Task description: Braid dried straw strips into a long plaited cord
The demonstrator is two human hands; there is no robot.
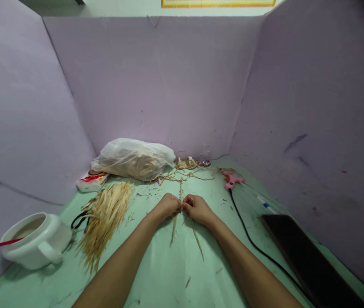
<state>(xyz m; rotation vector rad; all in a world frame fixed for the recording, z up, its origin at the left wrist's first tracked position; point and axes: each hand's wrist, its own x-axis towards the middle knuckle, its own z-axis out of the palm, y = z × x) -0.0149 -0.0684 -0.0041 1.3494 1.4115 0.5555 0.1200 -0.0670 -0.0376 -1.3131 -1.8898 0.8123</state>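
Observation:
My left hand and my right hand meet at the middle of the green table, both closed with fingertips pinched on a thin straw braid. The braided part runs away from me, toward the back wall. Loose straw strands hang out below my fingers toward me, one on the left and another on the right. What lies right between the fingertips is hidden. To the left of my left arm lies a bundle of pale dry straw.
A plastic bag stands at the back beside a small box. Left is a white pot with a red stick. Right are a pink glue gun with a black cord and a dark phone-like slab. Purple panels enclose the table.

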